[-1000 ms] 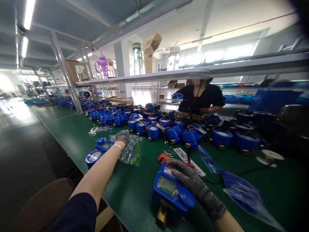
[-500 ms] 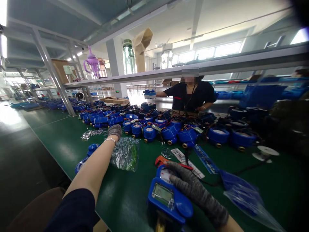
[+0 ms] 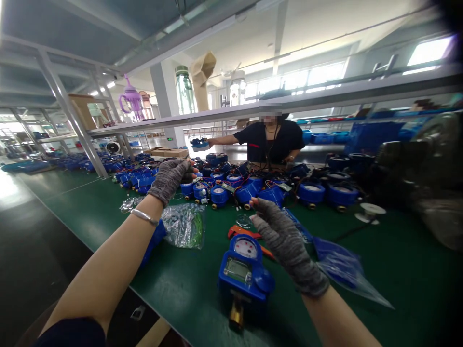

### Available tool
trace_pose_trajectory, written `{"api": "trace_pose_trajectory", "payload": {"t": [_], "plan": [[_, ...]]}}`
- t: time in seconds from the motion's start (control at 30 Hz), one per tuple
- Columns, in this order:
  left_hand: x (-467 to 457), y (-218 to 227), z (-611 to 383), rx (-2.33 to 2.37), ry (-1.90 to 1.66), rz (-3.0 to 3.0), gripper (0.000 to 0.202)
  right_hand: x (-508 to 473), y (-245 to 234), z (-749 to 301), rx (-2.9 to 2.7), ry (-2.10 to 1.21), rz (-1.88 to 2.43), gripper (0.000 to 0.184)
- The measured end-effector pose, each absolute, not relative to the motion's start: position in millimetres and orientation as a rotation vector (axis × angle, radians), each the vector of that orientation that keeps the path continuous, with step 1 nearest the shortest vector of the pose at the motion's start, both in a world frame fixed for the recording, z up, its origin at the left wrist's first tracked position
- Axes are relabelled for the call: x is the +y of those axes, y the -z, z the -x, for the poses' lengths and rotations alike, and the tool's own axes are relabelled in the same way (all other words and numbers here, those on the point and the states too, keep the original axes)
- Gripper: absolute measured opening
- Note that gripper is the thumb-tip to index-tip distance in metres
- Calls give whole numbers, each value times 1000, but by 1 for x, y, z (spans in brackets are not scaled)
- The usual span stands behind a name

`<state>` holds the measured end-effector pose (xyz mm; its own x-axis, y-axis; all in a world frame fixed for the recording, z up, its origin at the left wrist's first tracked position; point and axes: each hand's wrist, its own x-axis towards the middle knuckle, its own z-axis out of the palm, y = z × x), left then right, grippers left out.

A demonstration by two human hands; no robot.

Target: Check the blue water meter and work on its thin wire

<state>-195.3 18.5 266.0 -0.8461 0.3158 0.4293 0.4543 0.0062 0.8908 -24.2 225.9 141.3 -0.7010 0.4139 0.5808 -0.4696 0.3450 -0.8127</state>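
Note:
A blue water meter (image 3: 243,277) with a round dial, a grey display and a brass fitting stands on the green table in front of me. My right hand (image 3: 284,236), in a grey fingerless glove, is above and to the right of the meter with fingers apart, holding nothing. My left hand (image 3: 170,179), gloved the same way, is raised over a clear plastic bag (image 3: 183,226) of small pale and green parts. Its fingers are drawn together near the tips; whatever they pinch is too small to name. An orange-red wrench (image 3: 240,232) lies behind the meter.
Rows of blue meters (image 3: 219,196) with loose wires line the far side. A blue plastic-wrapped bundle (image 3: 338,262) and a white spool (image 3: 372,212) lie right. Across the table a person (image 3: 275,140) holds out a blue meter (image 3: 199,144). A shelf (image 3: 224,115) with bottles runs overhead.
My right hand has let go of the blue water meter and lifted away from it. My left hand has risen from beside the plastic bag and come closer. The person's held meter has moved left.

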Motion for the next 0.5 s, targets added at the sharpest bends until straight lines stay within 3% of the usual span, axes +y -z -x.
{"api": "trace_pose_trajectory", "payload": {"t": [0.13, 0.27, 0.4, 0.5], "plan": [[31, -263, 131, -2112, 2241, 1146, 38, 193, -167, 15, -1931, -1523, -236, 51], [38, -239, 82, -1865, 2405, 1186, 32, 165, -174, -11, -2134, -1589, -190, 21], [41, -188, 30, -1584, 2876, 847, 37, 142, -160, -36, -2147, -1229, -46, 20], [37, -145, 0, -1692, 3148, 696, 48, 124, -143, -49, -2276, -756, 3, 24]]}}
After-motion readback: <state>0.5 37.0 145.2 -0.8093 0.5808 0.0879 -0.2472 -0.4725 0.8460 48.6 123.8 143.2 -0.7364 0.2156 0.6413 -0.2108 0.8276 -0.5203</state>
